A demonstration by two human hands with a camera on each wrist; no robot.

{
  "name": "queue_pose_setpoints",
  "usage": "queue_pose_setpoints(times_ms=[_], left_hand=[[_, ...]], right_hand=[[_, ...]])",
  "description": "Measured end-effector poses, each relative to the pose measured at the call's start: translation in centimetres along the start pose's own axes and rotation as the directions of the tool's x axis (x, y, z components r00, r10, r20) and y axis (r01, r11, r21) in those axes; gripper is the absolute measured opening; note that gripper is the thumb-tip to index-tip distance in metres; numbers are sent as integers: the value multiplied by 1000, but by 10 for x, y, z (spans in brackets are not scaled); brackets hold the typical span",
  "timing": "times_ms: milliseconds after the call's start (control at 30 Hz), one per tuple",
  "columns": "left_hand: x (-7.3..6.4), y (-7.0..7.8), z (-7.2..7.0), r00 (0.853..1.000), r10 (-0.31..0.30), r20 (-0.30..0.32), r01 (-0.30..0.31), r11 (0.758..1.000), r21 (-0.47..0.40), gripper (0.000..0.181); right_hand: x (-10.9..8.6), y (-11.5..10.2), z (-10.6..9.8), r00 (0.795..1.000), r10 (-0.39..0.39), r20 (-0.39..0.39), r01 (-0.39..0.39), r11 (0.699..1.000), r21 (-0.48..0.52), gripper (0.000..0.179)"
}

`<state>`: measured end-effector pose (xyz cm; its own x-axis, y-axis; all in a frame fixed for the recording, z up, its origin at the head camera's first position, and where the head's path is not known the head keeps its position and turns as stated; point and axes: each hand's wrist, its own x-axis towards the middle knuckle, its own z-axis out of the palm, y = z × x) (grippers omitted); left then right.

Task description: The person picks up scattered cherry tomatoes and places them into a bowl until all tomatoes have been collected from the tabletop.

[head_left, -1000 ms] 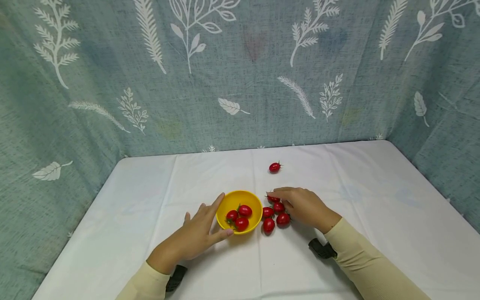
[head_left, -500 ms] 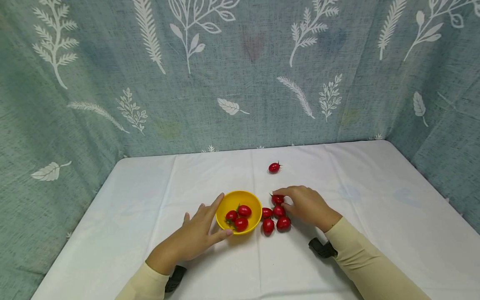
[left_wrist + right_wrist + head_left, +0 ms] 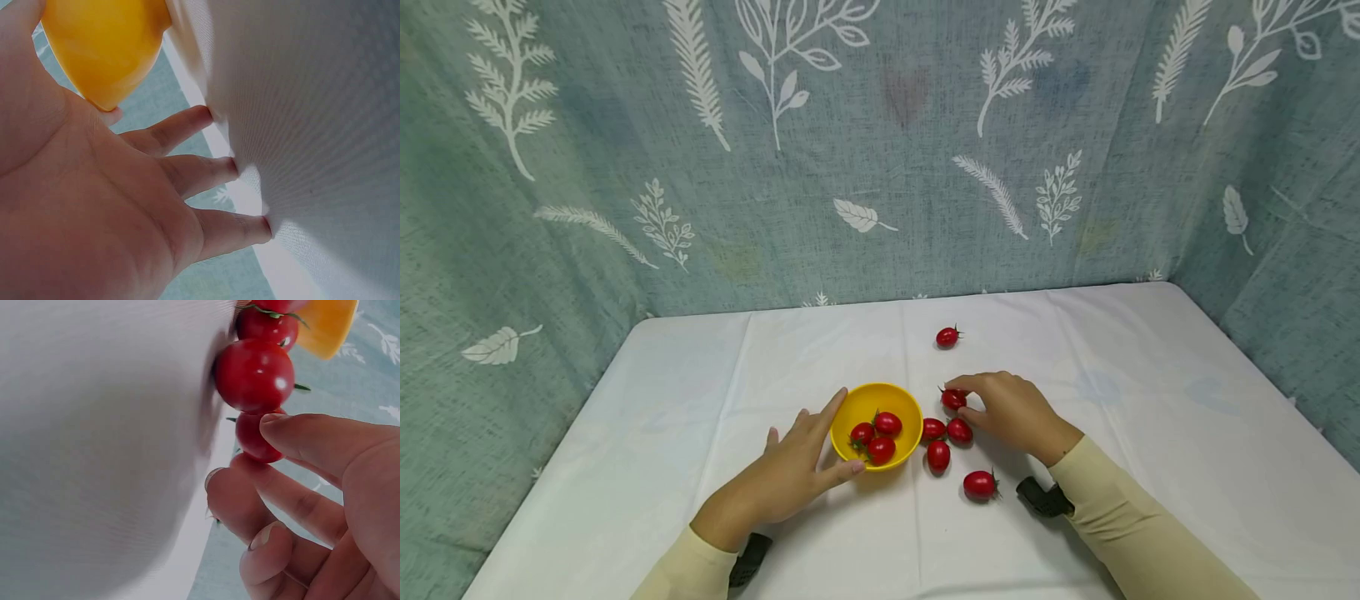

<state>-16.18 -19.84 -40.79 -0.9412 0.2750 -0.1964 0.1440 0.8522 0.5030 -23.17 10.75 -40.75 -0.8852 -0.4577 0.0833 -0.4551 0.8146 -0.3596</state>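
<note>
A yellow bowl (image 3: 859, 407) stands on the white tablecloth with several red cherry tomatoes (image 3: 887, 423) inside. My left hand (image 3: 786, 479) rests at its left side, thumb and index finger straight along the rim. In the left wrist view the other fingertips (image 3: 222, 167) press on the cloth beside the bowl. My right hand (image 3: 1011, 414) pinches a cherry tomato (image 3: 253, 439) between thumb and index finger, right of the bowl. Three loose tomatoes (image 3: 938, 457) lie between bowl and right hand. Another tomato (image 3: 981, 485) lies nearer the front, its green stem toward the right wrist.
Farther back on the table sits a single cherry tomato (image 3: 948, 337). A green-grey curtain (image 3: 880, 150) with white leaf prints hangs behind the table and along both sides. Black wrist devices (image 3: 1045, 497) sit under both forearms.
One tomato has rolled out of the cluster toward the front right. Its neighbour has shifted slightly nearer. The right fingers have closed in on the rear tomato; the left hand and bowl stay put.
</note>
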Motion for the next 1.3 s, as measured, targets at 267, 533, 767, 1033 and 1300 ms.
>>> queue_pose_setpoints(times_ms=[267,533,767,1033,1300], left_hand=[[-1,-1,0,1000,-10,4,10,1000,-7,98],[-2,-1,0,1000,-13,-3,13,1000,-11,98],[-2,-1,0,1000,-15,-6,15,1000,5,98],[-2,-1,0,1000,-12,-1,12,1000,-2,98],[-2,-1,0,1000,6,-1,-6,1000,5,97]], right_hand=[[-3,-11,-6,997,-57,-54,58,998,0,43],[-7,-22,-13,987,-110,-120,111,994,7,44],[-11,-30,-17,973,-159,-169,163,987,12,43],[-14,-37,-16,958,-214,-192,224,974,35,45],[-14,-49,-12,957,-248,-154,258,965,53,43]])
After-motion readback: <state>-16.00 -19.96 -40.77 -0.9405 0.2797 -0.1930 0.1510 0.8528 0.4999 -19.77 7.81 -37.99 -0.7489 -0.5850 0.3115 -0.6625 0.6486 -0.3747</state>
